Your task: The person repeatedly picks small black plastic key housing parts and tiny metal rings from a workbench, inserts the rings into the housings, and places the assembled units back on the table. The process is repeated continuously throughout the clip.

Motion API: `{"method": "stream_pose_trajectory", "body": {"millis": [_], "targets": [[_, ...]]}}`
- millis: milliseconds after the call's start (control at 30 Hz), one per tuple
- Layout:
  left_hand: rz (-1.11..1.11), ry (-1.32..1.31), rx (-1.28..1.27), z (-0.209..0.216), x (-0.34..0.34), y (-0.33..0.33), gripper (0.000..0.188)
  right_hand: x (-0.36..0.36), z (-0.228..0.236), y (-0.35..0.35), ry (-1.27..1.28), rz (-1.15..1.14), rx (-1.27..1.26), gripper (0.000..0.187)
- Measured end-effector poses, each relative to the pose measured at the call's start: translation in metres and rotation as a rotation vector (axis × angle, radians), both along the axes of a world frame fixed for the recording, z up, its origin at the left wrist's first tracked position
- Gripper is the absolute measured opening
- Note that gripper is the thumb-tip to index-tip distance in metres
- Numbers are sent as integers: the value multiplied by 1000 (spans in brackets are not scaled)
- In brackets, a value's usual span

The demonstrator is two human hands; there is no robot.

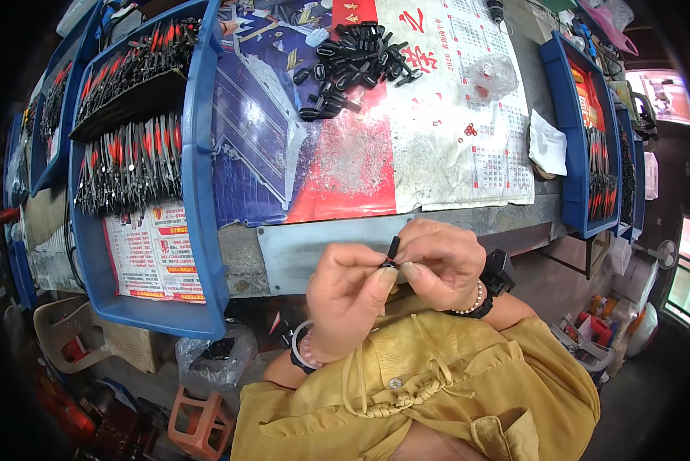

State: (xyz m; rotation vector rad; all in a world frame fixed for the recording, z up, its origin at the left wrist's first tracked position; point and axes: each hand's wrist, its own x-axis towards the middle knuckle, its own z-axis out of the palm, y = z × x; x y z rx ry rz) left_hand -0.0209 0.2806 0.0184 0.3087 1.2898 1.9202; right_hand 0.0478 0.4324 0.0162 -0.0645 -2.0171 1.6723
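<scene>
In front of my chest, just past the table's near edge, my left hand (351, 296) and my right hand (443, 265) meet fingertip to fingertip. Between them they pinch a small, slim black part (393, 248), which stands up out of the fingers. Its lower end is covered by my thumbs and fingertips. Farther off on the table lies a loose pile of black oval-ended parts (360, 58). Several tiny red rings (469, 132) are scattered to the right of that pile.
A long blue tray (207, 200) at the left holds rows of black parts with red bits. Another blue tray (572, 165) stands at the right. A clear plastic bag (492, 75) and a folded white sheet (547, 144) rest on the paper-covered table (345, 177).
</scene>
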Motion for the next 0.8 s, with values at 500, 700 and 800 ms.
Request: {"method": "stream_pose_trajectory", "body": {"millis": [500, 700, 800], "targets": [[78, -255, 70, -6, -23, -9, 37, -97, 7, 53, -248, -77, 544, 11], [102, -376, 131, -7, -27, -17, 35, -153, -28, 51, -135, -84, 1139, 5], [119, -449, 184, -8, -30, -21, 26, -162, -38, 47, -167, -81, 1283, 2]]}}
